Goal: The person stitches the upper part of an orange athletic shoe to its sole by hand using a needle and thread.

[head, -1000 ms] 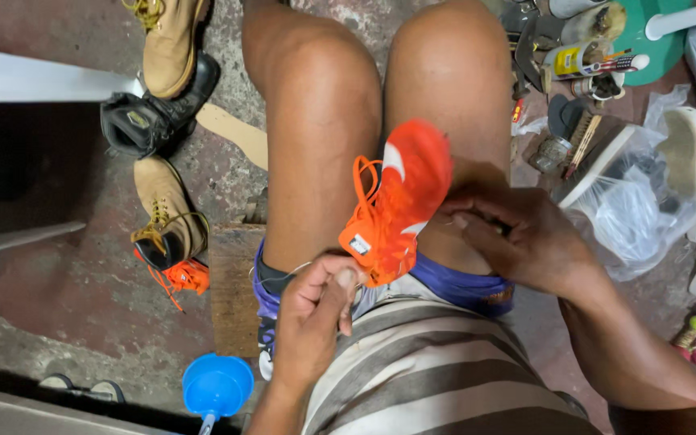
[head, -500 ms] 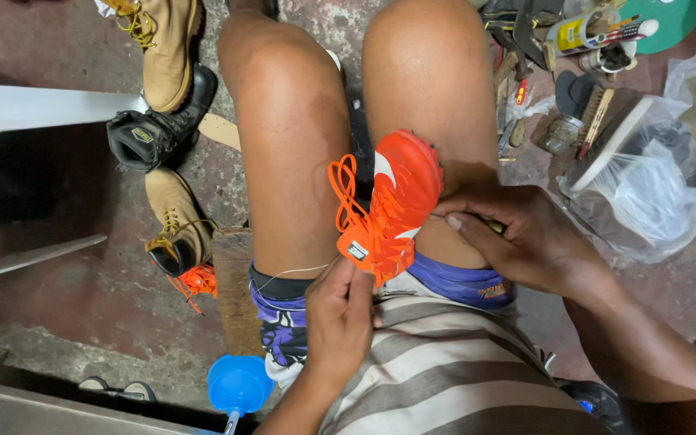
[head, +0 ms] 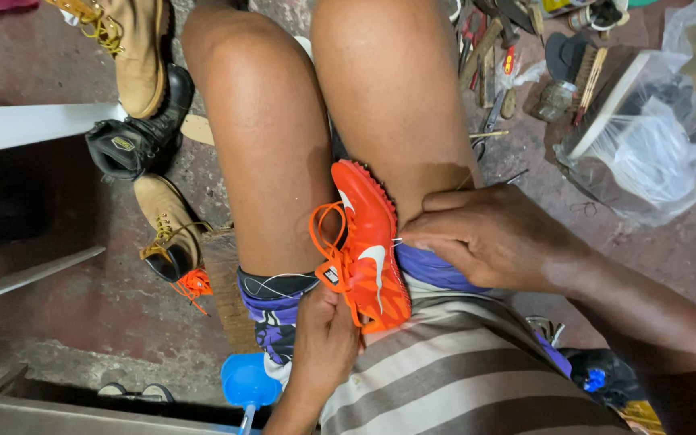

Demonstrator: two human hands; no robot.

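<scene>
An orange sports shoe (head: 368, 246) with a white curved mark on its side and loose orange laces lies wedged between the person's bare thighs, toe pointing away from the body and heel toward the striped shirt (head: 461, 379). The left hand (head: 324, 342) comes up from below and closes on the heel end of the shoe, fingers curled around its lower edge beside the small tag. The right hand (head: 493, 238) rests just beside the shoe on the right thigh, its fingers bunched narrow and pinched at the shoe's side edge; a thin thread seems to run from there, though what the fingertips grip is too small to tell. Purple shorts (head: 437, 270) show under both hands. Around the legs is a rough, stained concrete floor (head: 66, 330), reddish in patches. To the left lie a tan boot (head: 134, 48), a black shoe (head: 134, 137) just below it, and a second tan boot with orange laces (head: 171, 242), near a pale plastic chair leg (head: 34, 129). A blue funnel (head: 247, 383) sits close under the left forearm. To the right, well apart from the shoe, hand tools and brushes (head: 517, 64) are scattered on the floor beside a clear plastic bag (head: 654, 153) with a pale shoe sole on it.
</scene>
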